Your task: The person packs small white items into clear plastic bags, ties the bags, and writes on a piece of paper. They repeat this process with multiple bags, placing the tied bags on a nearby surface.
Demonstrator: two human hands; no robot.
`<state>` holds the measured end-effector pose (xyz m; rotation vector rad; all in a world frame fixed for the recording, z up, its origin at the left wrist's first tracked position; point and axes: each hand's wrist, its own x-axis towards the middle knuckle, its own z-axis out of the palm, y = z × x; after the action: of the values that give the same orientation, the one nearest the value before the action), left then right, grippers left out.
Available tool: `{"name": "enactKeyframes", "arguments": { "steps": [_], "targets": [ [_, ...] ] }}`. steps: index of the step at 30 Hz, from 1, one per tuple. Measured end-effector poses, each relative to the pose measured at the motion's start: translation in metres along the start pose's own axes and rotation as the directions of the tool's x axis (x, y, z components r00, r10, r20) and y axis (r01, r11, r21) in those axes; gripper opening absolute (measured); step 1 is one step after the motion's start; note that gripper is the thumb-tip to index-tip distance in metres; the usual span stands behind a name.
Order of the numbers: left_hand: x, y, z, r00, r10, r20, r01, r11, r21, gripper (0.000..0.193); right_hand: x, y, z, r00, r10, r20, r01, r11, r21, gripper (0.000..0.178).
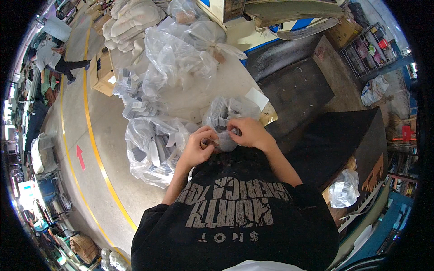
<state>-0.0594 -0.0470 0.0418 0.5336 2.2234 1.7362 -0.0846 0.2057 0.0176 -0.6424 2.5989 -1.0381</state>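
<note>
Reaching inward, left hand and right hand close together, fingers curled narrow, pinching a clear plastic bag.

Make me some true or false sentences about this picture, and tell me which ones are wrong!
1. The left hand and right hand are at a small clear bag. True.
2. The arrow on the floor is green. False: it is red.
3. A bigger clear bag with grey pieces inside is left of the left hand. True.
4. The person's shirt is yellow. False: it is black with pale letters.
5. A cardboard box stands to the left of the table. True.
</note>
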Motion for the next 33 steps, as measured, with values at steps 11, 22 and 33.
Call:
{"name": "enactKeyframes", "arguments": {
  "steps": [11, 22, 33],
  "targets": [
    [0.0, -0.005, 0.007, 0.991, 0.084, 0.106, -0.087, 0.996, 0.023, 0.019, 0.001, -0.014, 0.019, 0.984, 0.085, 0.154, -0.065, 0.989, -0.13, 0.05],
    [-0.001, 0.01, -0.007, 0.991, -0.123, 0.058, 0.113, 0.983, 0.145, 0.022, -0.015, -0.004, -0.042, 0.995, 0.058, -0.083, -0.012, 0.88, 0.474, 0.023],
    [0.007, 0.001, -0.004, 0.978, -0.206, -0.031, 0.202, 0.903, 0.379, 0.025, -0.024, 0.018, -0.035, 0.954, 0.168, -0.247, 0.032, 0.766, 0.642, 0.024]
  ]
}}
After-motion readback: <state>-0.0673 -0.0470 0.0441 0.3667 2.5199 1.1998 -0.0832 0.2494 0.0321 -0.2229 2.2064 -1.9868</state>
